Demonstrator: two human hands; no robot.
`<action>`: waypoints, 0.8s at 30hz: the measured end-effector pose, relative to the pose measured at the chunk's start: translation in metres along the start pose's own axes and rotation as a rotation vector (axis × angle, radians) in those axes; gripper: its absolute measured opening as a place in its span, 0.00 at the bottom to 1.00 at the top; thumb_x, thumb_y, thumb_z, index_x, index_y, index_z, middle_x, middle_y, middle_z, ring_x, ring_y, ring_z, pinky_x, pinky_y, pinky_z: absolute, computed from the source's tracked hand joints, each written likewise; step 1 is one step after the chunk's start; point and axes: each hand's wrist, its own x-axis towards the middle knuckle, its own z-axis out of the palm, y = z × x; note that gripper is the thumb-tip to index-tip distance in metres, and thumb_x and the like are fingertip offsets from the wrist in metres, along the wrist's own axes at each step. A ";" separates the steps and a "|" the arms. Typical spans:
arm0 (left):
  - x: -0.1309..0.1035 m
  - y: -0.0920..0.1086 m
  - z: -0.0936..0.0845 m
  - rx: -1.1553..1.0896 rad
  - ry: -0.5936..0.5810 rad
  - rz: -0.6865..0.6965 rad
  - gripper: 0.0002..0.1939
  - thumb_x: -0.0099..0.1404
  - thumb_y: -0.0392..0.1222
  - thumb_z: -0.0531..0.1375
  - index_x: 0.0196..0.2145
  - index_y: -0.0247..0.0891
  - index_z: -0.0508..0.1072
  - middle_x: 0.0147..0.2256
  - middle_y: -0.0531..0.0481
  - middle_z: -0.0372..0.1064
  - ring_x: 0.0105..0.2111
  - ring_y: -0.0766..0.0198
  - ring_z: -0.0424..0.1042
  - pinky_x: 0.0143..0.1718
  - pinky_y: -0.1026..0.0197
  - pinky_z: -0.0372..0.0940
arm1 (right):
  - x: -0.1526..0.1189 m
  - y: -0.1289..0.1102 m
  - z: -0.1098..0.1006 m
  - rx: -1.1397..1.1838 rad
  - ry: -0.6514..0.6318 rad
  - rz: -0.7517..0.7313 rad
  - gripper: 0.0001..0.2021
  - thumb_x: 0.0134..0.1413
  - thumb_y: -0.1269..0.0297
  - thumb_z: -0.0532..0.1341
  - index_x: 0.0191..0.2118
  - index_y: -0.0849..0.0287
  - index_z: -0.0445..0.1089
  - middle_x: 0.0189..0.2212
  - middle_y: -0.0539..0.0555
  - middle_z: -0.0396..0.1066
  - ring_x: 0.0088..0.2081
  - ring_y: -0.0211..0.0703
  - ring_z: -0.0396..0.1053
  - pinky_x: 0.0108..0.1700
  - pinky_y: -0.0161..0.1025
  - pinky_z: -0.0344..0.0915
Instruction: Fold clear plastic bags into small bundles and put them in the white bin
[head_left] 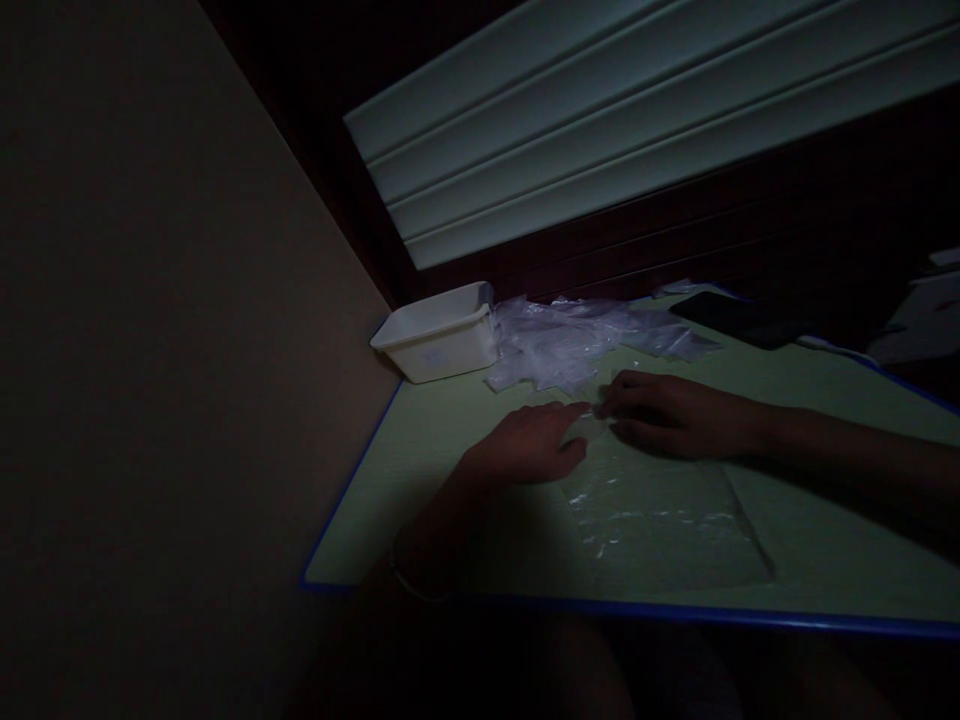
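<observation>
A large clear plastic bag [667, 530] lies flat on the pale green tabletop, its creases catching the light. My left hand [529, 445] rests at the bag's far edge, index finger stretched out and thumb apart from it. Opposite it, my right hand [660, 412] has its fingers bent and pinched together at the same edge of the bag, the fingertips of both hands almost meeting. Dim light hides the exact grip. Just beyond my hands lies a pile of clear plastic bags [570, 335].
A white plastic bin [442, 340] stands at the far left corner, near the wall [187, 350]. Toward the back right is a dark flat object [739, 318], with a white cable [836, 348] beside it. Blue edging [675, 612] borders the table [862, 540].
</observation>
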 end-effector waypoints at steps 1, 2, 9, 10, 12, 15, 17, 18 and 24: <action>0.000 0.000 0.000 -0.002 0.003 0.000 0.29 0.68 0.49 0.48 0.64 0.39 0.54 0.57 0.41 0.64 0.54 0.52 0.66 0.54 0.50 0.60 | 0.000 0.000 0.000 0.003 -0.002 0.000 0.15 0.59 0.60 0.55 0.47 0.59 0.72 0.41 0.60 0.68 0.42 0.49 0.68 0.47 0.46 0.65; 0.000 0.000 0.000 -0.002 0.007 0.001 0.29 0.68 0.49 0.48 0.64 0.39 0.54 0.57 0.42 0.64 0.54 0.52 0.66 0.54 0.50 0.60 | 0.000 -0.001 0.000 0.005 -0.005 -0.001 0.15 0.59 0.60 0.55 0.47 0.59 0.71 0.41 0.60 0.68 0.42 0.49 0.68 0.47 0.46 0.65; 0.000 0.000 0.000 -0.028 0.024 -0.009 0.29 0.67 0.49 0.50 0.63 0.38 0.56 0.52 0.41 0.68 0.47 0.53 0.69 0.48 0.52 0.63 | 0.001 -0.001 -0.001 -0.009 -0.009 -0.023 0.15 0.59 0.61 0.55 0.48 0.60 0.72 0.41 0.60 0.68 0.43 0.49 0.68 0.47 0.46 0.65; 0.000 -0.001 0.000 -0.040 0.028 -0.009 0.29 0.67 0.49 0.50 0.63 0.38 0.57 0.51 0.41 0.68 0.47 0.53 0.69 0.48 0.53 0.63 | 0.001 0.000 0.000 -0.009 -0.007 -0.026 0.15 0.59 0.61 0.55 0.48 0.60 0.72 0.41 0.60 0.68 0.43 0.49 0.68 0.47 0.46 0.65; -0.001 -0.002 -0.001 -0.062 0.037 -0.007 0.29 0.67 0.49 0.51 0.63 0.37 0.57 0.49 0.41 0.70 0.45 0.54 0.70 0.46 0.54 0.63 | 0.000 0.000 0.000 -0.004 -0.006 -0.022 0.16 0.59 0.61 0.55 0.49 0.59 0.72 0.42 0.60 0.68 0.44 0.49 0.68 0.47 0.47 0.65; -0.001 -0.003 -0.002 -0.086 0.039 -0.003 0.29 0.67 0.49 0.52 0.63 0.38 0.57 0.46 0.43 0.71 0.43 0.56 0.70 0.44 0.55 0.63 | -0.001 -0.002 0.000 0.007 0.018 0.021 0.17 0.57 0.60 0.56 0.50 0.59 0.70 0.42 0.60 0.69 0.43 0.50 0.69 0.46 0.46 0.65; -0.001 -0.003 -0.002 -0.090 0.037 -0.006 0.29 0.66 0.49 0.52 0.63 0.39 0.57 0.46 0.44 0.71 0.42 0.56 0.70 0.43 0.55 0.63 | -0.001 -0.004 0.000 0.008 0.037 0.060 0.17 0.56 0.60 0.56 0.49 0.60 0.69 0.41 0.59 0.70 0.41 0.50 0.70 0.44 0.45 0.65; -0.001 -0.003 -0.002 -0.089 0.036 -0.007 0.29 0.66 0.49 0.52 0.63 0.39 0.57 0.45 0.44 0.71 0.42 0.56 0.70 0.43 0.56 0.63 | -0.001 -0.005 -0.001 0.005 0.040 0.075 0.17 0.56 0.60 0.56 0.49 0.61 0.68 0.40 0.59 0.71 0.40 0.50 0.70 0.43 0.44 0.65; -0.002 -0.001 -0.004 -0.084 0.032 0.000 0.28 0.66 0.49 0.52 0.62 0.39 0.58 0.45 0.44 0.71 0.41 0.56 0.70 0.42 0.56 0.63 | 0.000 -0.007 0.000 -0.007 0.033 0.138 0.16 0.55 0.59 0.57 0.47 0.61 0.66 0.37 0.58 0.71 0.36 0.48 0.70 0.38 0.42 0.65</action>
